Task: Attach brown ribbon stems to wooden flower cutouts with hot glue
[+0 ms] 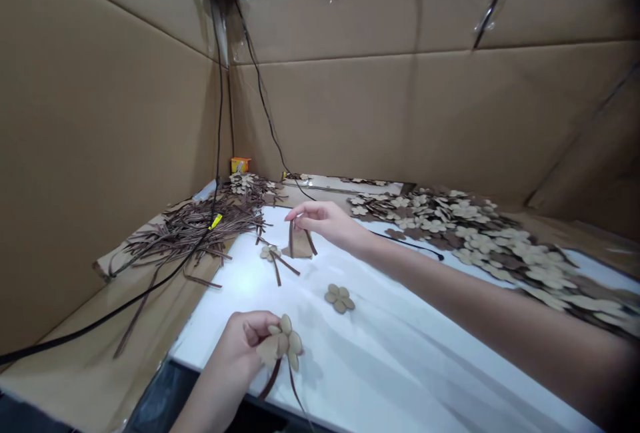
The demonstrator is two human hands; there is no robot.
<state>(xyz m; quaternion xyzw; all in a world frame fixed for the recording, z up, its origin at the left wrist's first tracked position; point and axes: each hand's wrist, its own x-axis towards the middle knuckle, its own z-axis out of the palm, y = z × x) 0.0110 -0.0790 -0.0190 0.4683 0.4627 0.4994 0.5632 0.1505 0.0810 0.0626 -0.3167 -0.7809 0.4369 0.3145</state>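
My left hand (240, 348), near the front edge of the white board (360, 366), is closed on a beige flower cutout (294, 342). Two dark brown strips (271, 380) hang below that flower. Farther out, my right hand (325, 221) pinches a folded brown strip (291, 238), whose two ends dangle in front of a small tan piece (301, 244) on the board. Between the hands lies a single grey-brown flower cutout (340, 298). Another flower with strips attached (270, 252) rests to the left of my right hand.
A tangled heap of brown strips (200, 223) lies at the left, crossed by a black cable (165, 281) with a yellow tag. Many flower cutouts (480, 240) are piled along the right. Cardboard walls (340, 106) surround the work area. An orange box (240, 165) stands in the back corner.
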